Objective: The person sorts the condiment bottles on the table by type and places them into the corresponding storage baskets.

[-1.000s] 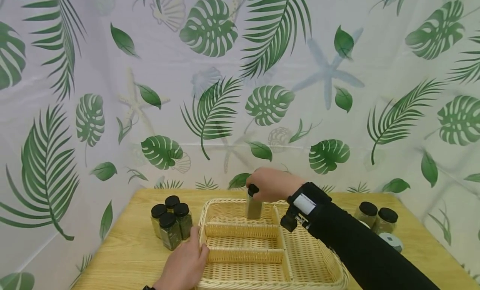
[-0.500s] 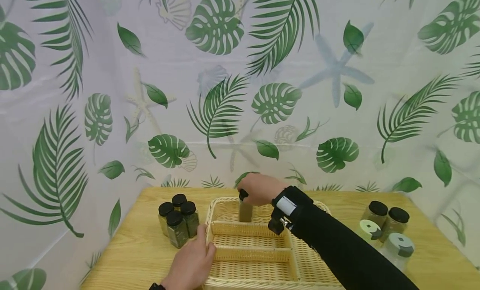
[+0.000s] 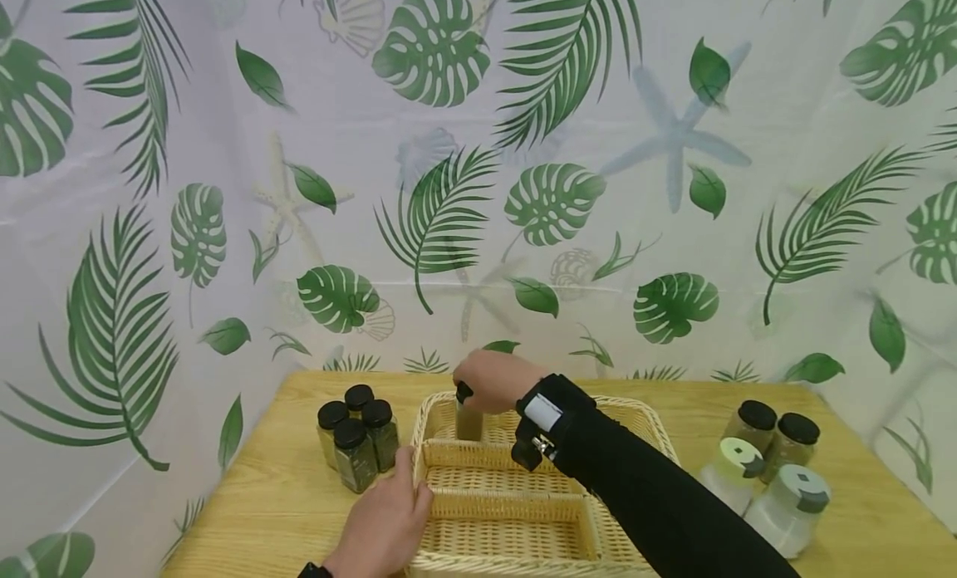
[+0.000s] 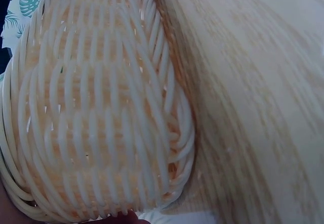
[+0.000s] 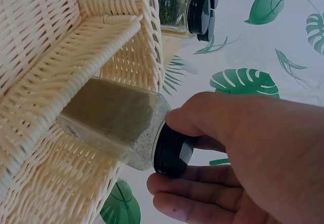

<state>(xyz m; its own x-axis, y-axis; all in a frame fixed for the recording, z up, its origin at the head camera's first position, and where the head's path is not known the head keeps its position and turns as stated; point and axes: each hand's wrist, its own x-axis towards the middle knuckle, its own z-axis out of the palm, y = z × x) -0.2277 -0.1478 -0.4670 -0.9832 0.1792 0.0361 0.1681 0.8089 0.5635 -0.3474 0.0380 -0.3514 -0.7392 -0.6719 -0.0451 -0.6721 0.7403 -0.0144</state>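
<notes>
A wicker basket point(image 3: 516, 565) with several compartments stands on the table. My left hand point(image 3: 385, 520) grips its left rim, with the thumb on the near side of the wall; the basket's woven wall point(image 4: 96, 113) fills much of the left wrist view. My right hand point(image 3: 497, 381) pinches the black lid point(image 5: 173, 150) of a clear spice jar point(image 5: 119, 118) filled with greyish-green powder. In the head view this jar point(image 3: 468, 422) is upright in the back-left compartment, near its left end. A divider hides the jar's base in the right wrist view.
Several black-lidded spice jars point(image 3: 356, 455) cluster left of the basket. To its right are two black-lidded jars point(image 3: 794, 442), a yellow-topped container point(image 3: 736, 466) and a white-topped container point(image 3: 792, 507), partly beside my right sleeve. A leaf-patterned sheet point(image 3: 463, 188) hangs behind the table.
My right hand has moved the jar leftward and slightly lower within the back compartment. My left hand keeps its grip on the rim. The white-topped container is now less covered by my sleeve.
</notes>
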